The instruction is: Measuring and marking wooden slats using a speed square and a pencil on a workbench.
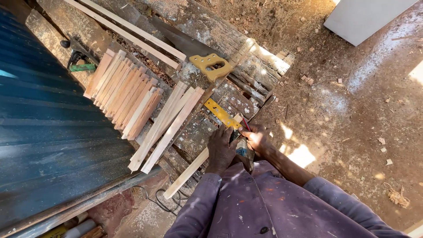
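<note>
A pale wooden strip (190, 168) is laid slantwise across the worn bench (246, 66), its upper end under a yellow square (221, 113). It is pressed down by the left hand (221, 150), whose fingers (220, 134) are curled over strip and square together. A red pencil (246, 124) is pinched in the right hand (255, 139), touching the strip's end. Stacked reddish slats (123, 94) and a yellow-handled saw (194, 53) are seen farther up the bench.

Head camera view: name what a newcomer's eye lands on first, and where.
A row of reddish cut wooden slats lies on the rough workbench at upper left, with a yellow-handled handsaw just right of it. Lower centre, the left hand and right hand meet over a pale wooden strip beside a yellow square.
</note>
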